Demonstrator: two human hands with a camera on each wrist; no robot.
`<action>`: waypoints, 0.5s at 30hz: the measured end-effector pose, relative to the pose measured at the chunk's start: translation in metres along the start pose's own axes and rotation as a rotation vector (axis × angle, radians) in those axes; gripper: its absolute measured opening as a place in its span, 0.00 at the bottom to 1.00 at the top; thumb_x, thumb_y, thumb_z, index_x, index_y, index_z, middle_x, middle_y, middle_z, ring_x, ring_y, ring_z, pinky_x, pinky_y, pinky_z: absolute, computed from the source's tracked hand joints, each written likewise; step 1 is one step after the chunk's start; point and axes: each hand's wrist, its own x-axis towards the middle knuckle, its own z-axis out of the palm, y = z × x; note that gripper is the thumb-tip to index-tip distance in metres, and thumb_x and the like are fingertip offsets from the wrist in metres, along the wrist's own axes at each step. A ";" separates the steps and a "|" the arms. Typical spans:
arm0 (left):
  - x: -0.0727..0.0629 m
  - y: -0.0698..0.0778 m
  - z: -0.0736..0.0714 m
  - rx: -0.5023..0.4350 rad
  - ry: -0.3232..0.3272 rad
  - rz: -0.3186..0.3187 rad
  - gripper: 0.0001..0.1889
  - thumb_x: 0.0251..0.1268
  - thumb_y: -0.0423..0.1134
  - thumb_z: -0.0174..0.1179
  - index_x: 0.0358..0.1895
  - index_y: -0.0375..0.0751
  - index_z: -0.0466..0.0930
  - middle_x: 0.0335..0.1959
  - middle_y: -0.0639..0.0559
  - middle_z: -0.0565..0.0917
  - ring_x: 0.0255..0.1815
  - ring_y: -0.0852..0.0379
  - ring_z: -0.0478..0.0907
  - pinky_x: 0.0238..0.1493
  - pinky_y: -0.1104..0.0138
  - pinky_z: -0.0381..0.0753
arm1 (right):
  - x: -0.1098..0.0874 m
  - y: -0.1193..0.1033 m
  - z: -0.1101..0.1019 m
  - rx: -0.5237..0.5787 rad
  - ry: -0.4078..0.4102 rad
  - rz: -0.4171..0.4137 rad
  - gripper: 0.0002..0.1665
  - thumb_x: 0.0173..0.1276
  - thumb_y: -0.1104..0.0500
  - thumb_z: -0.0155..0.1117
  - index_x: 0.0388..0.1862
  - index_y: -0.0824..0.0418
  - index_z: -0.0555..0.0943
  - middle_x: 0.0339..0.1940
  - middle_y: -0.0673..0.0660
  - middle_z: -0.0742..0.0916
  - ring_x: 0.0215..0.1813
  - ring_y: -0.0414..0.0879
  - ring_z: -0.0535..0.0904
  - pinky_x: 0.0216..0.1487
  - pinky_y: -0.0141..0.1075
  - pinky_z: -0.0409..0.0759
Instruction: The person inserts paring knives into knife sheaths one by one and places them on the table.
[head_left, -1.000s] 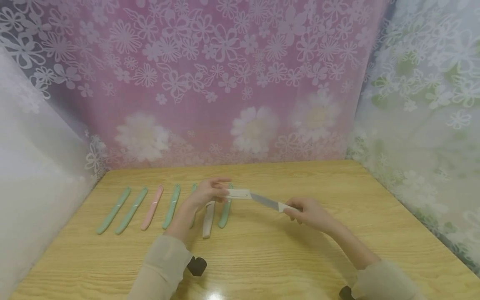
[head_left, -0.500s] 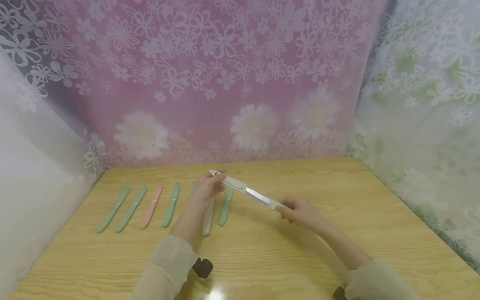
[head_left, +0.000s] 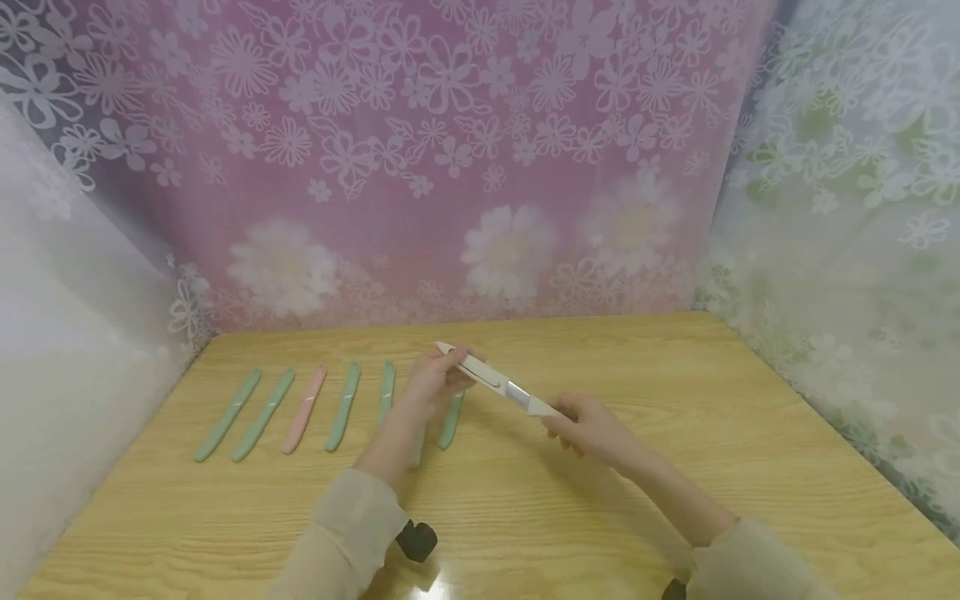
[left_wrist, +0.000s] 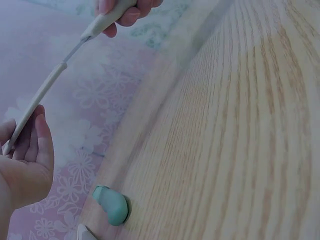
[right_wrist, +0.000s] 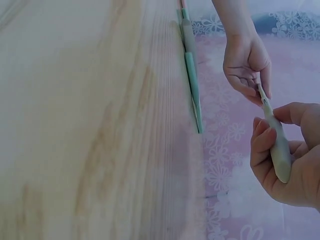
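Observation:
Above the table, my left hand [head_left: 433,385] pinches a white knife sheath [head_left: 486,374] by its far end. My right hand [head_left: 592,427] grips the pale handle [right_wrist: 279,150] of a small knife, fingers and thumb round it. Between the two, a short stretch of bare blade [head_left: 517,394] shows, its front part inside the sheath. In the left wrist view, the sheath [left_wrist: 37,102] and handle [left_wrist: 107,21] line up with the thin blade between them.
On the wooden table [head_left: 600,533] lies a row of sheathed knives: several green ones [head_left: 227,415], a pink one [head_left: 304,408] and a white one [head_left: 417,452] partly hidden behind my left forearm. A floral curtain [head_left: 480,167] hangs behind the table.
The hands have come closer together. The sheath has tilted into line with the knife and slid over the blade, so much less blade shows.

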 end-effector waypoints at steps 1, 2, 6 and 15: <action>0.000 0.000 0.001 -0.016 -0.004 -0.006 0.10 0.69 0.37 0.52 0.36 0.36 0.81 0.35 0.48 0.85 0.41 0.52 0.82 0.49 0.60 0.79 | -0.001 -0.001 0.001 0.009 -0.001 0.003 0.20 0.68 0.57 0.56 0.52 0.70 0.74 0.29 0.61 0.79 0.20 0.41 0.67 0.16 0.28 0.68; 0.000 -0.001 0.002 -0.030 -0.007 -0.012 0.10 0.69 0.37 0.51 0.34 0.37 0.81 0.35 0.47 0.85 0.43 0.51 0.82 0.50 0.58 0.78 | -0.001 -0.002 0.002 0.019 -0.003 0.003 0.19 0.68 0.58 0.56 0.52 0.71 0.74 0.29 0.61 0.79 0.20 0.41 0.67 0.16 0.29 0.68; 0.001 -0.002 0.005 -0.048 0.003 -0.028 0.09 0.69 0.36 0.51 0.36 0.35 0.79 0.34 0.47 0.85 0.44 0.49 0.82 0.50 0.57 0.78 | -0.002 -0.004 0.005 0.039 -0.014 -0.013 0.19 0.69 0.59 0.55 0.50 0.73 0.73 0.28 0.60 0.79 0.20 0.40 0.68 0.17 0.29 0.69; 0.001 -0.005 0.007 -0.023 -0.051 -0.005 0.09 0.69 0.33 0.50 0.36 0.31 0.78 0.36 0.42 0.85 0.39 0.52 0.83 0.46 0.59 0.80 | 0.000 -0.005 0.010 0.013 -0.030 -0.033 0.20 0.70 0.56 0.54 0.51 0.73 0.73 0.27 0.63 0.78 0.19 0.41 0.69 0.19 0.37 0.75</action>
